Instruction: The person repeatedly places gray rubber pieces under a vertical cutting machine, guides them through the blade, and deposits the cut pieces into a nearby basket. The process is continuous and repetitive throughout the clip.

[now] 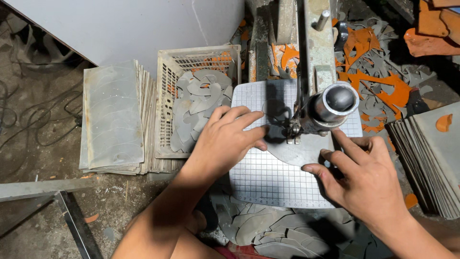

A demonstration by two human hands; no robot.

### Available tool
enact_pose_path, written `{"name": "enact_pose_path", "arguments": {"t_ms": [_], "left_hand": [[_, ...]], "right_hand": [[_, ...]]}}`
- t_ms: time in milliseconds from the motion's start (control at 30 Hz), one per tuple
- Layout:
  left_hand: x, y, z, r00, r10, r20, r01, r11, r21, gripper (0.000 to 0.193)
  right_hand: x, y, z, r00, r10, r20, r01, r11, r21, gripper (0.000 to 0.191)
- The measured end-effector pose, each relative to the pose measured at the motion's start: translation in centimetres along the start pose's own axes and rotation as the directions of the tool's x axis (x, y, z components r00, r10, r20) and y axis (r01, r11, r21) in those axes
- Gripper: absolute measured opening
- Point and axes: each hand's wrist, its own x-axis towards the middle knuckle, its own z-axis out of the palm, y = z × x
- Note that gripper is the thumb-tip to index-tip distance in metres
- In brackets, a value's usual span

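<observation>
At far left of the frame a stack of grey sheets (112, 117) lay on the dirty floor (43, 144), with black cables (28, 120) beside it. Just right of the stack stood a pale plastic crate (167, 76) holding curved grey cutouts (196, 103). The left hand (225, 139) lay flat at the centre, fingers spread and grasping nothing, pressing on the left edge of the gridded mat (268, 177) and touching the grey piece (297, 151) there. That piece, rounded along its lower edge, rested on the mat under the machine head (330, 103), at the foot (292, 132). The right hand (369, 177) came in from lower right, open, 2 or 3 fingertips pushing on the piece's right edge without gripping it. Below the mat more grey cutouts (273, 230) were heaped. At upper right, orange and grey scraps (378, 86) littered the ground, and another stack of sheets (431, 163) leaned at far right.
</observation>
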Motion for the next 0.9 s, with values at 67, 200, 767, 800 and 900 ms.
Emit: {"name": "enact_pose_path", "arguments": {"t_ms": [67, 200, 767, 800, 900], "left_hand": [[0.4, -0.6, 0.2, 1.000, 0.019, 0.007, -0.019, 0.999, 0.047, 0.026], [1.2, -1.9, 0.5, 0.998, 0.045, 0.035, -0.047, 0.998, 0.052, 0.029], [0.4, -0.3, 1.4, 0.988, -0.098, -0.123, 0.119, 0.977, 0.179, 0.032], [-0.3, 1.4, 1.4, 0.984, -0.175, 0.030, 0.170, 0.979, 0.117, 0.026], [-2.8, 7.3, 1.4, 0.992, -0.118, 0.035, 0.113, 0.985, 0.130, 0.043]], "right_hand": [[-0.1, -0.2, 0.1, 1.000, 0.006, -0.014, -0.006, 1.000, -0.024, 0.034], [-0.1, -0.9, 0.4, 1.000, 0.017, -0.025, -0.018, 0.999, -0.049, 0.036], [0.3, -1.7, -0.2, 0.994, 0.065, 0.092, -0.053, 0.991, -0.120, 0.048], [0.5, -0.7, -0.7, 0.994, -0.002, 0.108, 0.009, 0.997, -0.072, 0.050], [0.4, 2.7, -2.1, 0.960, -0.077, 0.268, 0.027, 0.982, 0.185, 0.046]]}}
